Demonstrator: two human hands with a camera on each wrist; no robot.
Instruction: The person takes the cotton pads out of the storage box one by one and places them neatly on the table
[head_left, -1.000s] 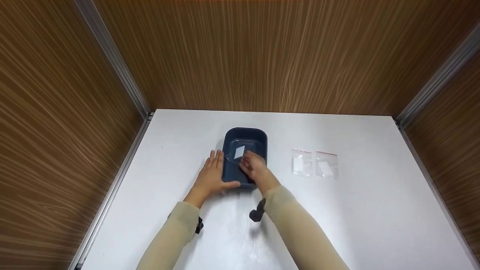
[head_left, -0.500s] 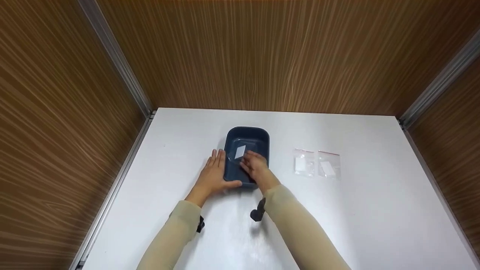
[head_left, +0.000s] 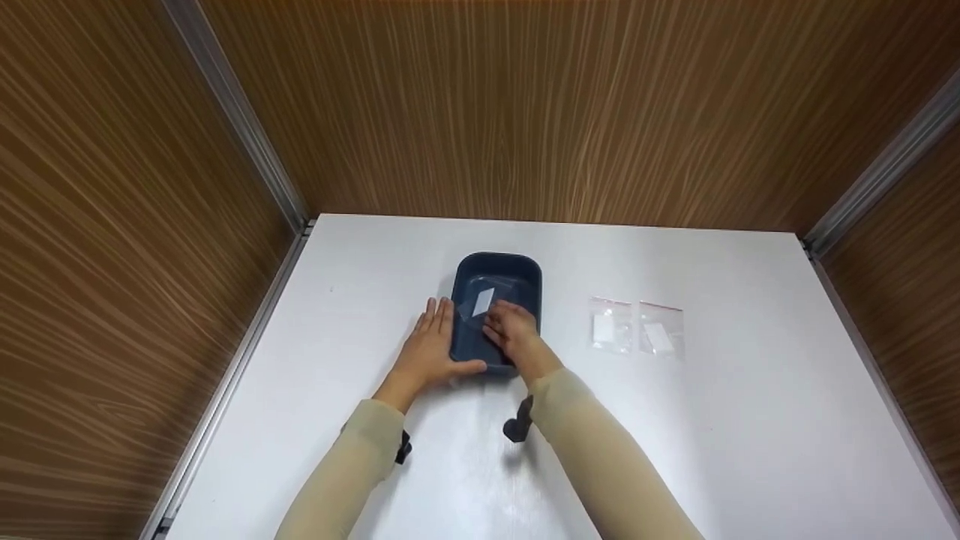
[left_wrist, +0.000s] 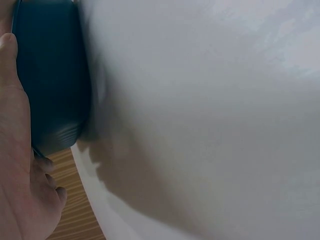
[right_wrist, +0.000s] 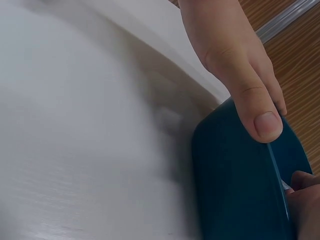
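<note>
Clear plastic, the bag [head_left: 481,305] lies inside the blue container [head_left: 472,346], just ahead-left of the right hand [head_left: 516,330], the nearer one, whose curled fingers appear to pinch it; its white insert [head_left: 485,301] slants lengthwise forward. Straight-fingered, the left hand [head_left: 427,351] rests against the container.

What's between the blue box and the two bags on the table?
Just bare white table between the blue box and the closer bag, in the head view.

The white worktop [head_left: 757,427] carries one blue tray [head_left: 470,343] towards its far edge, two transparent bags [head_left: 612,326] nearer its right edge
</note>
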